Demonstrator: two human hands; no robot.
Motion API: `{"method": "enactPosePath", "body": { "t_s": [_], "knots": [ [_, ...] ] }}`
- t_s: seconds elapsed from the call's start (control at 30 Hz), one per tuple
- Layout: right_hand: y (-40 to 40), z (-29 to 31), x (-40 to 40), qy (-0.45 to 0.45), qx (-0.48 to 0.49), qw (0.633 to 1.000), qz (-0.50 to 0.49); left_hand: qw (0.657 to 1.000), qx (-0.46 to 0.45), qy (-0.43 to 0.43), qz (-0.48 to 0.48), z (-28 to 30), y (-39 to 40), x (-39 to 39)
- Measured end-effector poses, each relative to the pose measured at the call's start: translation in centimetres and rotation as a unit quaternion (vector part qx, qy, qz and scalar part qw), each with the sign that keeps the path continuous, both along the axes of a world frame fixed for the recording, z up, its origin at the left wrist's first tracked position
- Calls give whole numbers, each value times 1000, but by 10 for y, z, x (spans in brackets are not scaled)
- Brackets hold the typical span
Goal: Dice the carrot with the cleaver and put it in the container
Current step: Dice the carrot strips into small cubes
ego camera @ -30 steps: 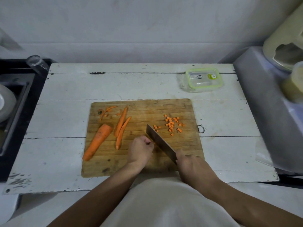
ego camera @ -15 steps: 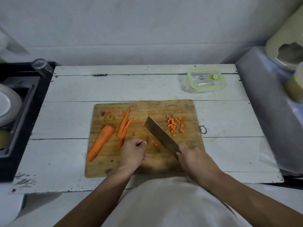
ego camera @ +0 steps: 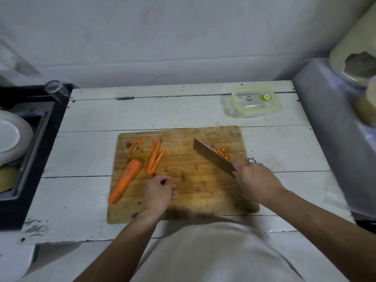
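Note:
On the wooden cutting board point(ego camera: 183, 202) lie a large carrot piece point(ego camera: 127, 179) at the left, two long carrot strips point(ego camera: 155, 156) beside it, and thin peel scraps point(ego camera: 136, 143) near the far left corner. My right hand point(ego camera: 255, 181) grips the cleaver point(ego camera: 212, 156), whose blade leans against a small heap of carrot dice point(ego camera: 223, 154) on the board's right side. My left hand point(ego camera: 159, 192) has its fingers curled at the near ends of the strips; whether it pinches them is hidden. The clear container point(ego camera: 254, 101) with a green-rimmed lid stands at the table's far right.
The board lies on a white plank table point(ego camera: 85, 151). A black sink with a white plate point(ego camera: 12, 137) is at the left, and a glass point(ego camera: 56, 89) stands at its corner. A grey appliance point(ego camera: 335, 127) rises along the right edge.
The cleaver swept right across the board, pushing loose dice into the heap. My left hand drew back left to the near ends of the carrot strips.

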State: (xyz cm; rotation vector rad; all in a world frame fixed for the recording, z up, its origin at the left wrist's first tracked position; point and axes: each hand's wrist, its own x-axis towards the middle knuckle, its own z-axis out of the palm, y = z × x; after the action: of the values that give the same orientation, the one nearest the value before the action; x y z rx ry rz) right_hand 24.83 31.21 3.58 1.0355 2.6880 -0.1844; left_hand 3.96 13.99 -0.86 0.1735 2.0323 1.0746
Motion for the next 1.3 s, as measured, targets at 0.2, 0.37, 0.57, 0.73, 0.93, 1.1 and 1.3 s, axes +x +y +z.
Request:
{"method": "enactPosePath", "body": {
  "t_s": [0.2, 0.37, 0.57, 0.73, 0.93, 1.1, 1.3],
  "knots": [
    [0, 6, 2, 45, -35, 997, -52, 999, -13, 16, -31, 14, 6, 0],
    [-22, 6, 15, 119, 9, 993, 3, 996, 46, 68, 19, 35, 15, -3],
    [-28, 10, 37, 73, 78, 985, 133, 958, 160, 236, -16, 85, 22, -7],
    [-17, -5, 38, 89, 123, 980, 131, 814, 65, 311, -486, 59, 51, 32],
    [-11, -14, 43, 127, 151, 970, 139, 794, 17, 369, -483, 12, 77, 58],
    [-8, -22, 46, 148, 145, 968, 139, 808, 34, 347, -474, 19, 92, 52],
    [2, -22, 48, 177, 150, 960, 159, 778, 66, 330, -530, 26, 94, 71]
  ]
}}
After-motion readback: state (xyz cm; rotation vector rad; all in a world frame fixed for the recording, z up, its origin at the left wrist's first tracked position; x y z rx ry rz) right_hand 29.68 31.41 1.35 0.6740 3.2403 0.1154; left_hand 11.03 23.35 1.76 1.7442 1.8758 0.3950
